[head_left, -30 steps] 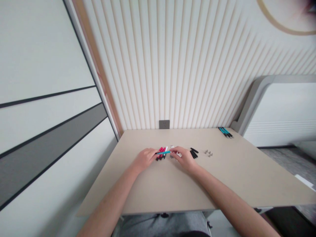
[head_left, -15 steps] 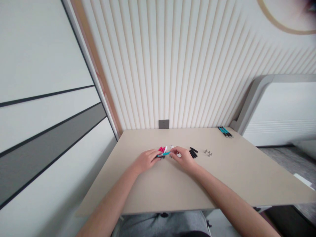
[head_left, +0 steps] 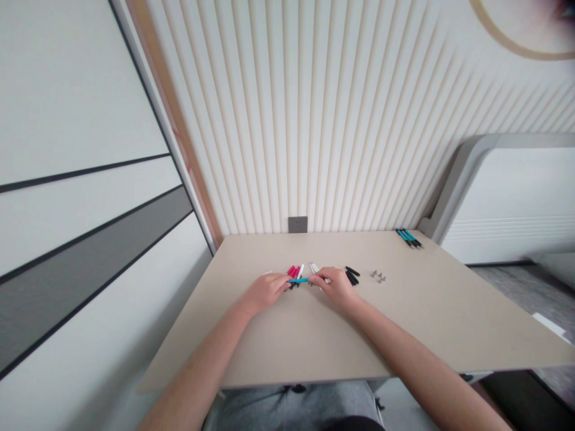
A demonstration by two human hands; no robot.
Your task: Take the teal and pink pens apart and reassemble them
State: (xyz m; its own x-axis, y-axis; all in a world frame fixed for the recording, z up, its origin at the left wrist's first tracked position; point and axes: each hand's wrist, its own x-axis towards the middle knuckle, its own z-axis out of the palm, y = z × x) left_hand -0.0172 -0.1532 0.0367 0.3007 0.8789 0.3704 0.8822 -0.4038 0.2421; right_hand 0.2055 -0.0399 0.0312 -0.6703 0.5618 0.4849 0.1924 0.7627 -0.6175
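Note:
Both of my hands meet over the middle of the beige table (head_left: 314, 341). My left hand (head_left: 265, 291) and my right hand (head_left: 335, 286) each pinch one end of a teal pen (head_left: 298, 280), which lies level between them just above the tabletop. Right behind the pen lies a small bunch of red pen parts (head_left: 293, 271) with a white piece (head_left: 300, 270) beside them. A white piece (head_left: 314, 267) shows just above my right fingers. Black pen parts (head_left: 352, 275) lie to the right of my right hand.
A few small grey bits (head_left: 378, 276) lie further right. Teal-and-black pens (head_left: 408, 237) rest at the table's far right corner. A grey wall socket (head_left: 297, 224) sits on the slatted wall behind. A white padded unit (head_left: 512, 203) stands to the right.
The hands have stayed together on the teal pen; it tilted slightly half a second ago and now lies level again. The view shifted a little.

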